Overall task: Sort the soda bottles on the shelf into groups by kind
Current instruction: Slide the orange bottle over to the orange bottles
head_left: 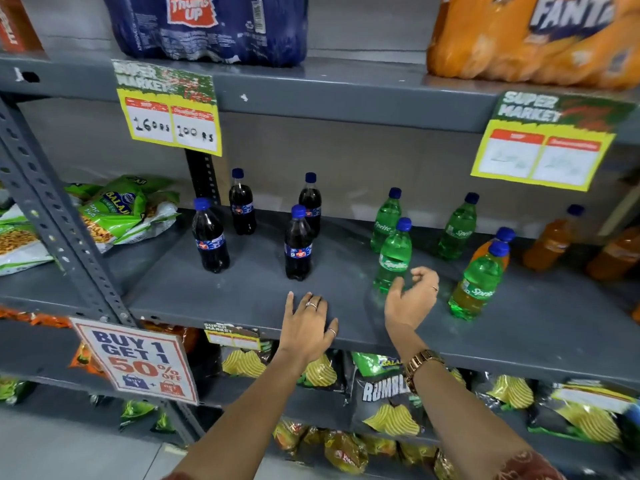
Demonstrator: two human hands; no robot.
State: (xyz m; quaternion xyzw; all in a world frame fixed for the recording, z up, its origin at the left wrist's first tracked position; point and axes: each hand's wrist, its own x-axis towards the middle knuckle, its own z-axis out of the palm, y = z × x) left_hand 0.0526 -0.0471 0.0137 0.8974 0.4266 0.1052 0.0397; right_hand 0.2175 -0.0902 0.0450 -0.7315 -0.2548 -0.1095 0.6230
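On the grey shelf (242, 292) stand several dark cola bottles (298, 247) with blue caps, grouped at the left. To their right stand several green Sprite bottles (394, 254), one of them (476, 285) nearer the front. Orange soda bottles (550, 240) stand at the far right, and one (498, 244) shows behind the front Sprite bottle. My left hand (308, 323) lies flat on the shelf's front edge, fingers spread. My right hand (412, 296) hovers with curled fingers just in front of a Sprite bottle, holding nothing.
Green snack bags (121, 209) lie at the shelf's left behind a slanted upright post (52, 216). Shrink-wrapped soda packs (207, 26) sit on the shelf above, with price cards (169, 109) hanging from its edge. Chip bags (391, 393) fill the shelf below.
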